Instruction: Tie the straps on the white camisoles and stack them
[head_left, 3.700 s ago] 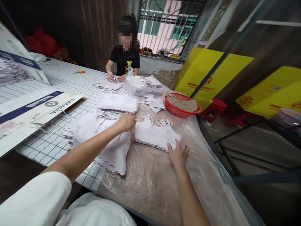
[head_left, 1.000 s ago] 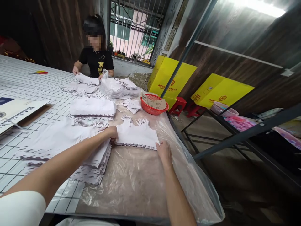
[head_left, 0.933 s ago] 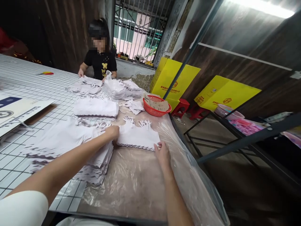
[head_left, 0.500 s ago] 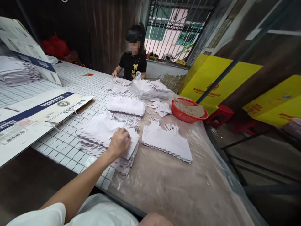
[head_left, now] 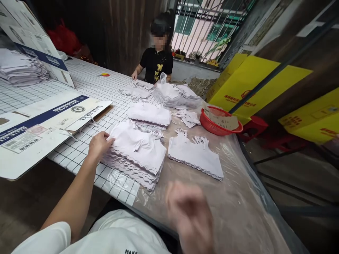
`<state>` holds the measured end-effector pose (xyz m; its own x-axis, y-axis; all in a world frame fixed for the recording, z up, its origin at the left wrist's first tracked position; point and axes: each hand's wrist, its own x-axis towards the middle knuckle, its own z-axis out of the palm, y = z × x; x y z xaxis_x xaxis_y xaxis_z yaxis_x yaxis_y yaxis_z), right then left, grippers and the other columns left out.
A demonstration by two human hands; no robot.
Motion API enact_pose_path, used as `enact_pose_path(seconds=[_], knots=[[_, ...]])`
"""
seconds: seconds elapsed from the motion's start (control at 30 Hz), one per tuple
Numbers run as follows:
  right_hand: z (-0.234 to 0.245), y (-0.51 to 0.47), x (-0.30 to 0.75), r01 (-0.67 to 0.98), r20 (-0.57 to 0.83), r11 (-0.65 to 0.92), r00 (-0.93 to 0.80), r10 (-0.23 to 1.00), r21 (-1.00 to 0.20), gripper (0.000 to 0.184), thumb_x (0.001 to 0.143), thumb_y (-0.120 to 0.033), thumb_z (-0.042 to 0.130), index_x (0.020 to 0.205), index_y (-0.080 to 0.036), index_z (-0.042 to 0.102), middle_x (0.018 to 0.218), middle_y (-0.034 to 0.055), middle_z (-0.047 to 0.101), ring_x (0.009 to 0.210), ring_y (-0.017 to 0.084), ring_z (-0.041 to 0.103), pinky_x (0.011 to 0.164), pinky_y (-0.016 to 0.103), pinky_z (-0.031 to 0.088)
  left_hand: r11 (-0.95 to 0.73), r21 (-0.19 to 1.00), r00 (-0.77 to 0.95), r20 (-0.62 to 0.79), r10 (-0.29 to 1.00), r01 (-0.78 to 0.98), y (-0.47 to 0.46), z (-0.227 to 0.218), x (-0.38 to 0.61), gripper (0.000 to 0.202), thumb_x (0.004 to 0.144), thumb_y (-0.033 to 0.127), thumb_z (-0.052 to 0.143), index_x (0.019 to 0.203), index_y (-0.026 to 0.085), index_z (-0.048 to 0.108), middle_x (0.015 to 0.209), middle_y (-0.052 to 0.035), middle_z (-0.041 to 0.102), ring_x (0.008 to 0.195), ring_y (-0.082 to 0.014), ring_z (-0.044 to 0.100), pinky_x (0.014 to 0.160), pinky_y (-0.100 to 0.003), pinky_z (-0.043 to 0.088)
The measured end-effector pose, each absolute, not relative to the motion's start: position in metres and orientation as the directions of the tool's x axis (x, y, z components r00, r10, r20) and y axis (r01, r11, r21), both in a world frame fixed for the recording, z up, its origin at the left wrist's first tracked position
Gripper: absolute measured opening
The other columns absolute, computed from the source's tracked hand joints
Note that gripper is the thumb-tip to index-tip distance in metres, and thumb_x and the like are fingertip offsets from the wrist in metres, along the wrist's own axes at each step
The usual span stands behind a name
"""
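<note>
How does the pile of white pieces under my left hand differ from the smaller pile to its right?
The left pile is thicker and fanned out, its scalloped edges stepped; the right pile is thinner and squared up. The left hand rests on the left pile's edge; nothing touches the right pile. The left pile straddles the gridded mat; the right lies wholly on plastic sheeting. Both are white with scalloped edges.

Left hand [head_left: 98, 145]: arm stretched forward, palm down, fingers loosely curled. Right hand [head_left: 191, 211]: raised near the body, blurred, fingers apparently spread.

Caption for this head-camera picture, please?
Left hand on a stack of white cutouts; right hand blurred, raised.
</note>
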<state>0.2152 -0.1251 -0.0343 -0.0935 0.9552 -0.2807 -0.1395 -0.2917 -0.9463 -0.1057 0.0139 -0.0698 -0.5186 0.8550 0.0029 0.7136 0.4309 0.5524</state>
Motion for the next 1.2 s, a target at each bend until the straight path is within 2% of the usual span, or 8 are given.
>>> enact_pose_path(seconds=[0.07,0.13,0.3,0.5,0.63,0.87,1.03,1.2], knots=[[-0.049,-0.085,0.198,0.053,-0.124,-0.129,0.095,0.988,-0.99,0.04,0.073,-0.056,0.072,0.093,-0.025,0.057,0.076,0.0012,0.06,0.075,0.019,0.057,0.073,0.033,0.048,0.425,0.608,-0.504,-0.046,0.862,0.671,0.017,-0.066,-0.109,0.02,0.071,0.036,0.07,0.075,0.021,0.058,0.072,-0.0036,0.064,0.074,-0.0239,0.062,0.061,-0.03,0.041],[-0.074,-0.046,0.189,0.2,-0.1,-0.137,0.184,0.978,-0.97,0.049,0.066,-0.063,0.072,0.086,-0.023,0.053,0.067,-0.0018,0.057,0.066,0.017,0.054,0.067,0.031,0.045,0.401,0.684,-0.484,-0.079,0.871,0.61,0.018,-0.064,-0.113,0.023,0.068,0.033,0.072,0.066,0.021,0.052,0.06,0.0014,0.057,0.061,-0.0178,0.056,0.054,-0.027,0.035],[-0.125,-0.004,0.189,0.253,-0.059,-0.097,0.156,0.986,-0.963,0.051,0.065,-0.067,0.069,0.079,-0.022,0.052,0.059,-0.0061,0.048,0.056,0.013,0.047,0.055,0.026,0.038,0.31,0.907,-0.467,-0.151,0.872,0.286,0.017,-0.068,-0.121,0.035,0.056,0.029,0.077,0.061,0.021,0.043,0.048,0.0088,0.042,0.043,-0.008,0.038,0.044,-0.021,0.025],[-0.117,-0.007,0.205,0.299,0.009,-0.039,0.157,0.988,-0.954,0.046,0.068,-0.066,0.062,0.073,-0.02,0.057,0.06,-0.0023,0.054,0.053,0.014,0.048,0.054,0.027,0.04,0.276,0.961,-0.403,-0.248,0.881,0.012,0.006,-0.065,-0.126,0.044,0.039,0.034,0.084,0.066,0.019,0.053,0.052,0.0049,0.054,0.047,-0.011,0.05,0.046,-0.021,0.034],[-0.108,-0.017,0.208,0.274,0.008,-0.046,0.196,0.981,-0.961,0.045,0.07,-0.065,0.061,0.072,-0.02,0.058,0.067,0.0003,0.058,0.054,0.015,0.052,0.055,0.028,0.043,0.29,0.957,-0.389,-0.255,0.885,0.032,0.004,-0.069,-0.131,0.043,0.039,0.043,0.082,0.061,0.018,0.055,0.05,0.0049,0.053,0.047,-0.01,0.046,0.047,-0.021,0.033],[-0.109,-0.027,0.188,0.286,-0.011,-0.057,0.159,0.987,-0.956,0.046,0.068,-0.065,0.067,0.069,-0.021,0.053,0.061,-0.0017,0.053,0.056,0.014,0.05,0.054,0.026,0.041,0.326,0.905,-0.461,-0.173,0.87,0.274,0.012,-0.082,-0.142,0.032,0.06,0.049,0.064,0.058,0.018,0.061,0.048,-0.0001,0.058,0.051,-0.0151,0.051,0.052,-0.025,0.037],[-0.111,-0.03,0.187,0.267,-0.01,-0.04,0.111,0.994,-0.963,0.045,0.07,-0.064,0.067,0.069,-0.021,0.052,0.06,-0.0029,0.051,0.053,0.013,0.048,0.051,0.026,0.039,0.39,0.879,-0.489,-0.222,0.844,0.275,0.008,-0.073,-0.141,0.035,0.07,0.051,0.051,0.059,0.019,0.06,0.045,-0.0021,0.058,0.051,-0.0171,0.052,0.052,-0.025,0.034],[-0.115,-0.035,0.178,0.202,-0.087,-0.12,0.166,0.982,-0.972,0.043,0.064,-0.057,0.072,0.077,-0.021,0.052,0.063,-0.0032,0.053,0.055,0.014,0.051,0.052,0.026,0.041,0.359,0.863,-0.482,-0.16,0.861,0.356,0.012,-0.075,-0.137,0.03,0.061,0.049,0.064,0.06,0.019,0.059,0.049,0.0002,0.057,0.052,-0.0166,0.053,0.051,-0.025,0.035]])
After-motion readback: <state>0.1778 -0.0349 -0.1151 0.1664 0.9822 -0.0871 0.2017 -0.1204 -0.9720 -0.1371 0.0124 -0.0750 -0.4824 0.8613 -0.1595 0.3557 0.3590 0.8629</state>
